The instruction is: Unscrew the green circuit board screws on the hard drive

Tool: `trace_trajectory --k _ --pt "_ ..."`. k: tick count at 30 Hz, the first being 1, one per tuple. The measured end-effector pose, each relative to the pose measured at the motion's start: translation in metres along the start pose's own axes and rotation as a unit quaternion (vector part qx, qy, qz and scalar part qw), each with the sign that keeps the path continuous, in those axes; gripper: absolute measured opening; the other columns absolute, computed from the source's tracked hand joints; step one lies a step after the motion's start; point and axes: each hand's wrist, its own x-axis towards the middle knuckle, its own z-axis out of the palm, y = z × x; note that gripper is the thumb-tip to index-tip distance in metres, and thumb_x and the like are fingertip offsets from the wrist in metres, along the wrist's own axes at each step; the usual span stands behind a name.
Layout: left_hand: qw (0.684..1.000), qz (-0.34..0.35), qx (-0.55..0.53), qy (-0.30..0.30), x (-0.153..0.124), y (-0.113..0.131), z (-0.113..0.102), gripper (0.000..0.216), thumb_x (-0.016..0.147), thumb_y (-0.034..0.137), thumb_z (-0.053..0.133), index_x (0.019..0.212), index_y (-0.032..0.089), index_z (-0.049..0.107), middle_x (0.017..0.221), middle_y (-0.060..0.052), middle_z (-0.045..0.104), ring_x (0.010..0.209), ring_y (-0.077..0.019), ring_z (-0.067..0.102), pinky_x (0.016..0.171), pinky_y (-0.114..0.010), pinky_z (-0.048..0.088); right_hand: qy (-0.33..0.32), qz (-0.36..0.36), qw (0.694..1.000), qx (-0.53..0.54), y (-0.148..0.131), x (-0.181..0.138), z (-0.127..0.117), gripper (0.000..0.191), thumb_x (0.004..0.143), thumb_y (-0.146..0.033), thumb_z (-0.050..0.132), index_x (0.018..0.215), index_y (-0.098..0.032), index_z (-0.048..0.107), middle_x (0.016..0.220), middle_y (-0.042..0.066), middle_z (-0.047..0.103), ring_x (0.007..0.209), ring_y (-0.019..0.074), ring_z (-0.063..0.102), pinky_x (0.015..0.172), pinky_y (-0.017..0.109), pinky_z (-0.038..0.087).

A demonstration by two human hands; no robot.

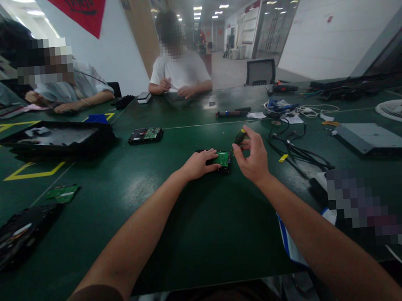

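In the middle of the table lies a hard drive [224, 158] with a green circuit board facing up. My left hand [202, 163] grips it from the left, fingers over its top and thumb along the near side. Just right of the drive, my right hand [253, 158] is closed around a screwdriver [241, 137] with a dark green and yellow handle. Its handle tilts up and to the right; the tip is too small to make out. Another hard drive [146, 135] lies farther off to the left, board side up.
At left are a black tray [57, 136], a loose green circuit board [64, 193] and a black drive-like part [19, 234]. Black cables [294, 145] and a grey metal box [376, 137] lie at right. Two people [181, 73] [77, 81] sit across the table.
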Motion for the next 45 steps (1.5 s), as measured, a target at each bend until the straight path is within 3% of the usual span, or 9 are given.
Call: trace_trajectory --k 8,13,19,33,39,45 --pt "1.0 0.004 0.003 0.005 0.0 0.0003 0.0007 0.06 0.097 0.053 0.062 0.144 0.016 0.06 0.156 -0.012 0.052 0.148 -0.0264 0.047 0.123 -0.041 0.036 0.013 -0.007 1.0 -0.012 0.0005 -0.0007 0.0 0.061 0.094 -0.029 0.064 0.151 -0.029 0.041 0.132 0.013 0.054 0.086 0.0206 0.067 0.07 0.042 0.066" --pt "1.0 0.0 -0.005 0.002 0.0005 -0.0015 0.0014 0.06 0.096 0.054 0.063 0.145 0.019 0.059 0.157 -0.011 0.052 0.147 -0.0262 0.048 0.122 -0.041 0.037 0.005 -0.016 1.0 0.002 -0.0002 -0.0006 0.0001 0.061 0.096 -0.023 0.057 0.154 -0.029 0.037 0.134 0.013 0.054 0.09 0.0205 0.068 0.075 0.041 0.066" --pt "1.0 -0.002 -0.001 0.002 0.0008 -0.0015 0.0016 0.058 0.096 0.054 0.062 0.144 0.022 0.06 0.158 -0.009 0.051 0.148 -0.0266 0.047 0.122 -0.042 0.037 0.001 0.004 1.0 0.009 -0.0001 -0.0004 -0.0005 0.062 0.094 -0.027 0.064 0.151 -0.029 0.041 0.134 0.012 0.053 0.085 0.0171 0.068 0.07 0.036 0.065" --pt "1.0 -0.004 -0.002 0.0 0.0007 0.0001 0.0011 0.058 0.096 0.053 0.062 0.144 0.021 0.06 0.157 -0.01 0.051 0.148 -0.0267 0.047 0.123 -0.043 0.035 -0.008 0.001 1.0 -0.003 -0.0044 0.0004 -0.0027 0.062 0.096 -0.026 0.057 0.154 -0.031 0.037 0.132 0.012 0.054 0.088 0.0195 0.067 0.076 0.042 0.066" --pt "1.0 -0.004 -0.003 -0.003 0.0008 0.0004 0.001 0.06 0.096 0.054 0.061 0.144 0.018 0.06 0.158 -0.012 0.05 0.148 -0.0269 0.046 0.123 -0.043 0.036 0.005 0.01 1.0 -0.011 -0.0025 0.0005 -0.0016 0.064 0.092 -0.03 0.065 0.152 -0.029 0.04 0.13 0.013 0.054 0.084 0.0198 0.066 0.071 0.043 0.066" --pt "1.0 -0.007 -0.007 -0.003 0.0004 0.0009 0.0004 0.059 0.096 0.054 0.062 0.145 0.022 0.059 0.158 -0.009 0.05 0.149 -0.0264 0.046 0.123 -0.042 0.035 -0.007 0.004 1.0 0.0 -0.0034 -0.0002 -0.0017 0.062 0.096 -0.025 0.057 0.155 -0.029 0.037 0.133 0.013 0.055 0.087 0.0194 0.068 0.076 0.041 0.065"
